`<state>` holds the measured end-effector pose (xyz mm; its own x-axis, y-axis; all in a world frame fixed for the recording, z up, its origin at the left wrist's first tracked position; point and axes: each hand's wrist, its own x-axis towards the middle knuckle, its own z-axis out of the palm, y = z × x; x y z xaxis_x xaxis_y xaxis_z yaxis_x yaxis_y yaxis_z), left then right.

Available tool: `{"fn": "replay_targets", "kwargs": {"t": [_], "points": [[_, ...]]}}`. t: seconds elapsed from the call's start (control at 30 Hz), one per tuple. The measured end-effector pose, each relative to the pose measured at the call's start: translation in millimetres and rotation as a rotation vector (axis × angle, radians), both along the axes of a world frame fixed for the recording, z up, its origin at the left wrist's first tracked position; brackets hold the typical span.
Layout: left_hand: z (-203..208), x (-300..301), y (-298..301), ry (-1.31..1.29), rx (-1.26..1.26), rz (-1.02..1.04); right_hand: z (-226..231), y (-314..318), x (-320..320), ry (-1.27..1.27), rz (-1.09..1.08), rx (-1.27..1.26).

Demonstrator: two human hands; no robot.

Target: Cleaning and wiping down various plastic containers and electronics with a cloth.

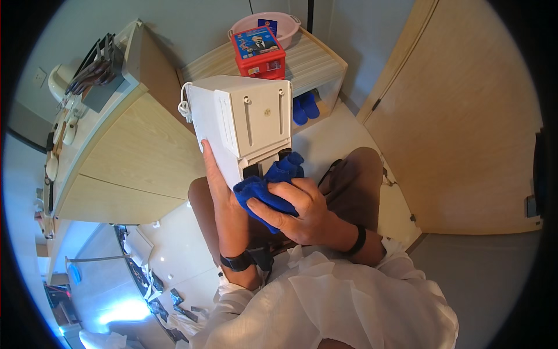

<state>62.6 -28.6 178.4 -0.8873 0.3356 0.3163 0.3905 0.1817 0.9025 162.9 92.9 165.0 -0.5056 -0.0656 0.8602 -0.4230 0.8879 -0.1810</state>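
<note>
A white box-shaped appliance (256, 119) is held up in front of me over my knees. Two long slots run along the face turned toward me, and a bundled white cord (185, 104) hangs at its upper left. My left hand (216, 177) grips the appliance along its left side, thumb upward, its other fingers hidden behind. In my right hand (299, 209) is a bunched blue cloth (270, 189), pressed against the appliance's lower end beside two dark openings. Part of the cloth hangs below my fingers.
Ahead stands a low wooden cabinet (314, 58) bearing a red box (261, 64) and a pink basin (286, 38); blue slippers (305, 107) sit inside. A curved counter (70, 136) with utensils runs along the left. A wooden door (465, 128) is at right. Bags (174, 317) lie lower left.
</note>
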Motion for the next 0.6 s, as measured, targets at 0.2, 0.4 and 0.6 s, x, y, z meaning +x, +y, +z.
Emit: {"fn": "replay_targets", "kwargs": {"t": [0.2, 0.4, 0.6], "points": [[-7.6, -2.0, 1.7, 0.211, -0.130, 0.131, -11.1, 6.4, 5.9, -0.012, 0.049, 0.001], [-9.6, -2.6, -1.5, 0.264, -0.090, 0.119, 22.7, 24.1, 2.8, 0.073, -0.082, -0.141], [-11.6, -3.2, 3.3, 0.253, 0.033, 0.032, 10.6, 31.1, -0.5, -0.011, -0.143, -0.223]]}}
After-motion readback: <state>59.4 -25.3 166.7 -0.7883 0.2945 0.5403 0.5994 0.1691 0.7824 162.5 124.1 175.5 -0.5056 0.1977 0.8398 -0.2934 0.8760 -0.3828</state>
